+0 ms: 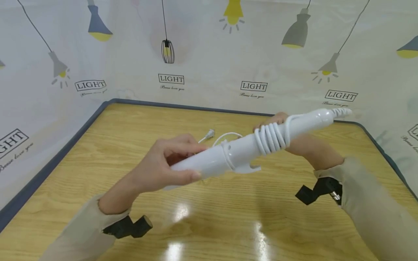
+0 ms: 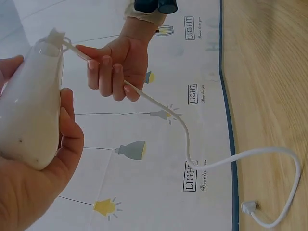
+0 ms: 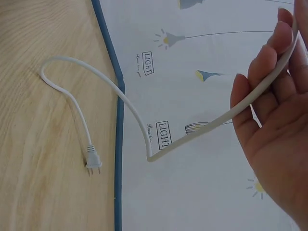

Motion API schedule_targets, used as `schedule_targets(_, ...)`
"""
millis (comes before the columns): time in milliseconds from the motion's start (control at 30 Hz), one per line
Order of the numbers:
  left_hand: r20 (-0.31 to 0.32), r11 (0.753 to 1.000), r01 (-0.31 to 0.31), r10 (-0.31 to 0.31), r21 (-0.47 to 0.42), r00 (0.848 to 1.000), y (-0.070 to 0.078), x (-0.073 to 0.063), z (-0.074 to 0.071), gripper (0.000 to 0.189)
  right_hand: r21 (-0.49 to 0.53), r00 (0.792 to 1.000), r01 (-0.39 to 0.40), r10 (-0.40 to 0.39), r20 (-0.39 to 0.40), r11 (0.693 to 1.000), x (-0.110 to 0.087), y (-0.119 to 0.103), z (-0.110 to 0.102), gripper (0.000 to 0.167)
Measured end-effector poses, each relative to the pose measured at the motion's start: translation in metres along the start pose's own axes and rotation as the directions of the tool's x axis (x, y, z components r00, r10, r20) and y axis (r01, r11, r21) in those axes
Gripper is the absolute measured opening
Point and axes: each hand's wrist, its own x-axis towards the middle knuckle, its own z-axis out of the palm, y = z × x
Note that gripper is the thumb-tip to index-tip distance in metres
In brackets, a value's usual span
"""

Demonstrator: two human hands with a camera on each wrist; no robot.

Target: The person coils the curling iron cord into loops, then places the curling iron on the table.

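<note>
Across the head view, tilted up to the right, is a white wand-shaped electrical appliance (image 1: 212, 161) with a small hooked tab on its underside. My left hand (image 1: 151, 165) grips its thick end, thumb on the near side and fingers behind. Several turns of white power cord (image 1: 270, 138) wrap its slimmer part, near the ribbed cord sleeve (image 1: 341, 112). Partly hidden behind the wand, my right hand (image 1: 302, 146) holds the cord; in the left wrist view its fingers (image 2: 105, 77) curl round it. The loose cord runs down to a two-pin plug (image 3: 94, 158) over the tabletop.
The wood-grain table (image 1: 209, 217) has a dark blue edge (image 1: 183, 106). Behind it hangs a pale backdrop (image 1: 202, 47) printed with lamps. Each sleeved wrist carries a black camera mount, the left one (image 1: 127, 227) and the right one (image 1: 320, 190).
</note>
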Motion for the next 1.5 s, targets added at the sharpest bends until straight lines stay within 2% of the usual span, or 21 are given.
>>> schedule_targets(33, 0.019, 1.0, -0.01, 0.01, -0.005, 1.0, 0.0, -0.001, -0.001, 0.041, 0.115, 0.995, 0.002, -0.013, 0.097, 0.993, 0.004, 0.002, -0.003, 0.011)
schedule_targets(67, 0.037, 1.0, -0.023, 0.024, -0.008, 0.999, 0.0, -0.001, -0.001, 0.04, 0.181, 0.985, -0.035, 0.003, 0.171, 0.983, 0.008, 0.002, -0.004, 0.014)
schedule_targets(100, 0.058, 0.999, -0.038, 0.039, -0.007, 0.998, -0.001, -0.002, -0.002, 0.04, 0.221, 0.974, -0.083, 0.033, 0.223, 0.972, 0.012, 0.001, -0.005, 0.017)
schedule_targets(133, 0.078, 0.999, -0.051, 0.051, -0.007, 0.996, -0.001, -0.003, -0.003, 0.04, 0.197, 0.963, -0.134, 0.081, 0.257, 0.971, 0.017, -0.003, -0.002, 0.017)
schedule_targets(167, 0.097, 0.998, -0.069, 0.068, 0.002, 0.993, -0.001, -0.004, -0.004, 0.041, 0.109, 0.951, -0.196, 0.162, 0.263, 0.975, 0.02, -0.01, 0.001, 0.013)
schedule_targets(200, 0.118, 0.996, -0.086, 0.084, 0.009, 0.99, -0.001, -0.005, -0.005, 0.042, 0.034, 0.936, -0.228, 0.21, 0.281, 0.973, 0.023, -0.015, 0.004, 0.01)
schedule_targets(267, 0.165, 0.992, -0.12, 0.113, 0.032, 0.98, 0.0, -0.007, -0.008, 0.044, -0.156, 0.902, -0.281, 0.316, 0.293, 0.947, 0.029, -0.027, 0.012, 0.003)
schedule_targets(367, 0.24, 0.981, -0.176, 0.151, 0.084, 0.959, 0.002, -0.01, -0.011, 0.044, -0.292, 0.836, -0.319, 0.412, 0.362, 0.902, 0.038, -0.039, 0.022, 0.008)
schedule_targets(500, 0.342, 0.969, -0.212, 0.158, 0.128, 0.926, 0.008, -0.013, -0.014, 0.042, -0.379, 0.745, -0.33, 0.485, 0.458, 0.864, 0.048, -0.048, 0.035, 0.01)
schedule_targets(600, 0.389, 0.971, -0.182, 0.11, 0.154, 0.914, 0.011, -0.015, -0.016, 0.042, -0.438, 0.686, -0.335, 0.535, 0.494, 0.834, 0.053, -0.052, 0.042, 0.01)
schedule_targets(733, 0.414, 0.969, -0.135, 0.038, 0.209, 0.91, 0.013, -0.016, -0.016, 0.043, -0.509, 0.629, -0.343, 0.595, 0.5, 0.79, 0.058, -0.054, 0.046, 0.012)
schedule_targets(867, 0.416, 0.96, -0.128, 0.013, 0.25, 0.909, 0.012, -0.015, -0.015, 0.043, -0.584, 0.582, -0.394, 0.685, 0.439, 0.71, 0.063, -0.059, 0.048, 0.013)
schedule_targets(967, 0.405, 0.953, -0.129, 0.007, 0.273, 0.914, 0.009, -0.015, -0.016, 0.042, -0.634, 0.547, -0.442, 0.751, 0.37, 0.634, 0.068, -0.062, 0.048, 0.011)
schedule_targets(1100, 0.375, 0.939, -0.124, -0.006, 0.322, 0.927, 0.006, -0.014, -0.016, 0.037, -0.711, 0.526, -0.452, 0.805, 0.275, 0.538, 0.073, -0.065, 0.048, 0.007)
schedule_targets(1200, 0.341, 0.913, -0.101, -0.043, 0.394, 0.939, 0.005, -0.013, -0.014, 0.034, -0.796, 0.531, -0.4, 0.823, 0.202, 0.453, 0.075, -0.065, 0.051, 0.008)
schedule_targets(1267, 0.312, 0.893, -0.068, -0.084, 0.445, 0.946, 0.004, -0.012, -0.012, 0.035, -0.855, 0.542, -0.349, 0.827, 0.15, 0.384, 0.076, -0.064, 0.053, 0.01)
schedule_targets(1300, 0.297, 0.883, -0.048, -0.105, 0.467, 0.949, 0.004, -0.011, -0.011, 0.035, -0.884, 0.549, -0.323, 0.828, 0.115, 0.337, 0.076, -0.064, 0.054, 0.011)
schedule_targets(1400, 0.234, 0.844, -0.013, -0.135, 0.537, 0.963, 0.003, -0.009, -0.008, 0.037, -0.942, 0.581, -0.267, 0.814, 0.012, 0.204, 0.076, -0.065, 0.056, 0.013)
schedule_targets(1500, 0.147, 0.795, 0.024, -0.142, 0.606, 0.979, 0.001, -0.008, -0.006, 0.039, -0.966, 0.625, -0.24, 0.777, -0.075, 0.1, 0.076, -0.067, 0.058, 0.012)
